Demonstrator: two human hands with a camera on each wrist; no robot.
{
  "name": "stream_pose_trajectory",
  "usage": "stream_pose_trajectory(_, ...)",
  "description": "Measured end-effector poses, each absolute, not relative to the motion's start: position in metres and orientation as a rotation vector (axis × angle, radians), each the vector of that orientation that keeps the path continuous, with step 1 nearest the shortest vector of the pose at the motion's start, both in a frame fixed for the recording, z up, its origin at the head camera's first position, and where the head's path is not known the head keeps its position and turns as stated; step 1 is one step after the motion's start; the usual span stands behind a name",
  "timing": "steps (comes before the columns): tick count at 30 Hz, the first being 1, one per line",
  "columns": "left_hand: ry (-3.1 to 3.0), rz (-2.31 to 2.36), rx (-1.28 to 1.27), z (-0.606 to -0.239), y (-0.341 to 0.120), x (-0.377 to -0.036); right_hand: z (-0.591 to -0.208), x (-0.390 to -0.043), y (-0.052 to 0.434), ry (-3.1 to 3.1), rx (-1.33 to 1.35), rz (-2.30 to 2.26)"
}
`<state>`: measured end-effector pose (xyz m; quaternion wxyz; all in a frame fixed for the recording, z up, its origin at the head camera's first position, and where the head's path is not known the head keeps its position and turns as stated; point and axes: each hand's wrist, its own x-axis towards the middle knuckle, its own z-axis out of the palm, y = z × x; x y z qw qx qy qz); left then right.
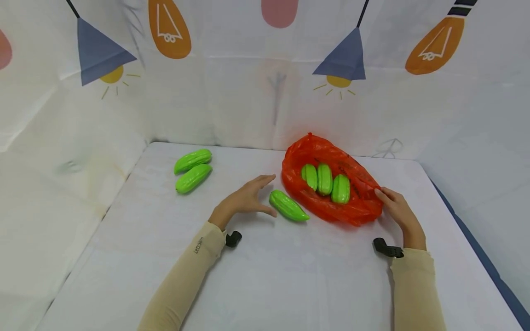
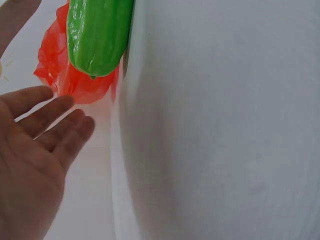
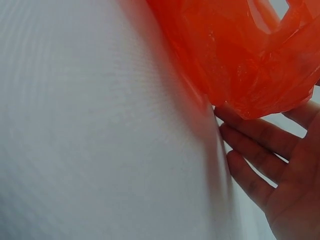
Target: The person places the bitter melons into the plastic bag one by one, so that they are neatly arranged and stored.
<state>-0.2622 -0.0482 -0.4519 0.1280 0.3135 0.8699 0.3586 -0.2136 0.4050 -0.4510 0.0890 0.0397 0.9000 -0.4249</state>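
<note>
My left hand (image 1: 245, 199) hovers with fingers spread and relaxed, holding nothing, just beside a glossy, ridged green gourd (image 1: 287, 205) lying on the white table (image 1: 290, 276) against the crinkly orange plastic bag (image 1: 356, 202). My right hand (image 1: 398, 208) rests its straight fingers against the bag's thin edge; three more smooth plastic gourds (image 1: 325, 179) lie inside.

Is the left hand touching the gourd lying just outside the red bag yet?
Apart. The left wrist view shows bare table between the open left hand and the gourd; its fingers stop short.
</note>
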Motion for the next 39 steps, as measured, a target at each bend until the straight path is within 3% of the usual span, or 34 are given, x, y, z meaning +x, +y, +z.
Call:
stream_pose_trajectory(19,2.476,0.911,0.908,-0.459,-0.051,-0.265,-0.447,-0.214,0.407,2.653,0.128,-1.261)
stream_pose_trajectory(30,2.412,0.934,0.982,-0.454,-0.004,-0.265,-0.451,-0.212,0.408,2.676,0.112,-1.285)
stream_pose_trajectory(39,2.469,0.753,0.926,-0.460,0.007,-0.260,-0.456,-0.214,0.407,2.733,0.066,-1.280)
